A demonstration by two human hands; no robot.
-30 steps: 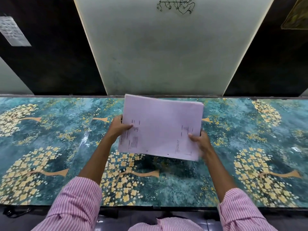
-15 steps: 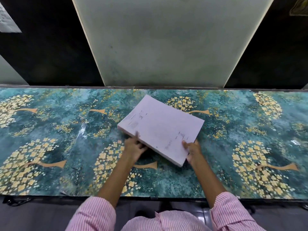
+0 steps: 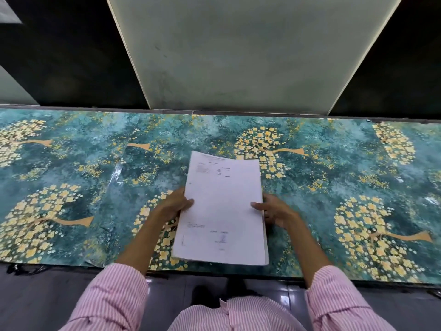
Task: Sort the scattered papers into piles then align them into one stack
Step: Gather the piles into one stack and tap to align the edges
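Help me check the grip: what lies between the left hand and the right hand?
Only the paper stack lies between the left hand and the right hand, seen in the head view; each grips one long edge.

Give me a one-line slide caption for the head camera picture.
Left hand and right hand hold one stack of papers by its long sides at a teal flower-patterned table.

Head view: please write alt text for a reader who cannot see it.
The left hand and right hand grip one stack of white papers by its long sides above a teal table with yellow flowers. Pink striped sleeves show below.
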